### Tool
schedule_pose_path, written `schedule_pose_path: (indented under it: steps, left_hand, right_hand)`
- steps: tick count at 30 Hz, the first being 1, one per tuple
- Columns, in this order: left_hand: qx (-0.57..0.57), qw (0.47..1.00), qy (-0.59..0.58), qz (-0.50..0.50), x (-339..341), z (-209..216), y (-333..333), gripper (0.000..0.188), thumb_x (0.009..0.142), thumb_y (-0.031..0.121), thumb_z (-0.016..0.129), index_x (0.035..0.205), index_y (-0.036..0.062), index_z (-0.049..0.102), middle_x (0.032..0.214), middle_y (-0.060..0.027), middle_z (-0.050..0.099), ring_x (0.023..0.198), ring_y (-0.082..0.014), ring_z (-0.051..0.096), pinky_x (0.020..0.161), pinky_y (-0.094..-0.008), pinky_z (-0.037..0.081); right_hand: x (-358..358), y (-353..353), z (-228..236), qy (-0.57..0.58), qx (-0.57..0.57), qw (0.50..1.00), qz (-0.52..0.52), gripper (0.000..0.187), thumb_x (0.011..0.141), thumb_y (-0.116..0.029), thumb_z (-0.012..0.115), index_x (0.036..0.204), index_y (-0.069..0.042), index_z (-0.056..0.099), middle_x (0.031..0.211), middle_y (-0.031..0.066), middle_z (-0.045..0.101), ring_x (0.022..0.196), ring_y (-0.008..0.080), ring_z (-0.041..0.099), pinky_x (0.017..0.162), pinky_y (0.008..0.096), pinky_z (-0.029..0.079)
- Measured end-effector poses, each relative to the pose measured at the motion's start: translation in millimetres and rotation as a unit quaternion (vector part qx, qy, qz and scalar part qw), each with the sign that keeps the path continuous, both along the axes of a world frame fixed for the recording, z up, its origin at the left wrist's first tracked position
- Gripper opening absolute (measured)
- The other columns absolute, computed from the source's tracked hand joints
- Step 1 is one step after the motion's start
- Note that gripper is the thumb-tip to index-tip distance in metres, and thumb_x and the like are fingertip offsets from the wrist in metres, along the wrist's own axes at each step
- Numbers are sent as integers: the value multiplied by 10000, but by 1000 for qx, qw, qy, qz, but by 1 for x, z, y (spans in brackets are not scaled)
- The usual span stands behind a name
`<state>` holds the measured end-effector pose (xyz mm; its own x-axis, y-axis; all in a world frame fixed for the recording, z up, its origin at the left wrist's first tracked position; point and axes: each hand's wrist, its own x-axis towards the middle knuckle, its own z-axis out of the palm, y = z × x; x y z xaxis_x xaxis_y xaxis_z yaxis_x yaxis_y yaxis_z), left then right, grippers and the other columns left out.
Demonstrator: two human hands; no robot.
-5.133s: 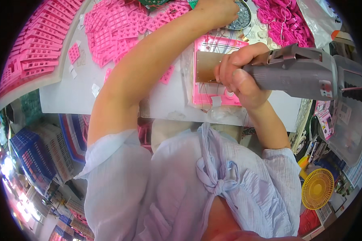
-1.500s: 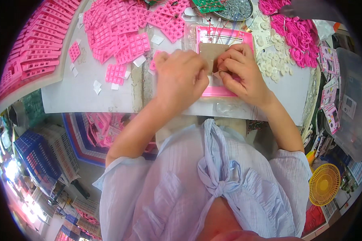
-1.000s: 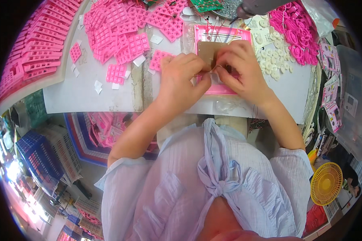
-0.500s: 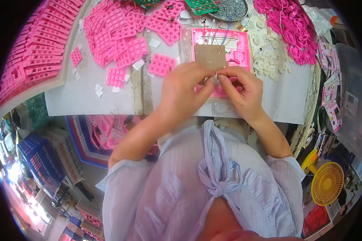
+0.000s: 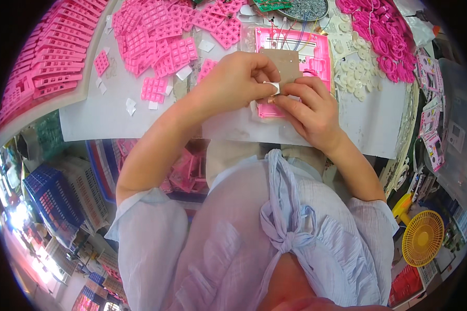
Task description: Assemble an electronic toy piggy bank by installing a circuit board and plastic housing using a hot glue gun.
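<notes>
My left hand (image 5: 239,78) is closed in a pinch on a small white square piece (image 5: 275,86), perhaps a sticky pad. Close beside it, my right hand (image 5: 314,108) pinches a tiny brass-coloured part (image 5: 271,100). Both hands are over the near end of a pink plastic housing (image 5: 323,50), which lies open side up. A flat brown board (image 5: 288,61) covers much of its middle. Thin red, blue and yellow wires rise from the housing's far end. My fingers hide part of its near edge.
Pink keypad sheets (image 5: 155,36) are heaped to the left, with loose white squares around them. White round pieces (image 5: 350,72) and magenta rubbery parts (image 5: 381,46) lie to the right. Pink frames (image 5: 57,52) line a tray at far left. A metal dish (image 5: 308,9) stands behind.
My left hand has moved up and tilted, and the white square now shows in its fingers. The brass-coloured part has come into sight at my right fingertips. The view has shifted slightly.
</notes>
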<state>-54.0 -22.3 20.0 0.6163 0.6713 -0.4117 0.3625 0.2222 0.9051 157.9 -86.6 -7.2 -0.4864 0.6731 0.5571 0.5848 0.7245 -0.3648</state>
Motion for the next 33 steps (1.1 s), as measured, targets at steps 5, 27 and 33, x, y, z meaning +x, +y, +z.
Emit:
schedule_pose_path:
  steps: [5,27,33]
  left_hand:
    - [198,980,14,27,3,-10,-16,249,835,32,698,1075,-14,651,851,-55,697,729,-101,647,647,-257,510]
    - [486,870,72,35,12,-35,-48,291,823,32,684,1108,66,640,958,-118,648,846,-305,641,685,-388,523]
    - [545,788,145,248,-28,-21,-27,352,823,141,738,1159,68,665,1180,-137,603,1028,-311,573,831,-390,475]
  right_hand:
    - [-1,-1,1,-44,-4,999,-10,205,688,-124,734,892,-100,721,901,13,651,824,219,607,588,316,516]
    - [0,-10,18,-159,-138,978,-4,230,727,-117,699,954,-93,728,941,7,617,918,238,563,753,379,463]
    - [8,-14,22,-78,-121,990,-9,267,728,-114,756,993,-103,721,960,24,612,936,250,560,783,396,466]
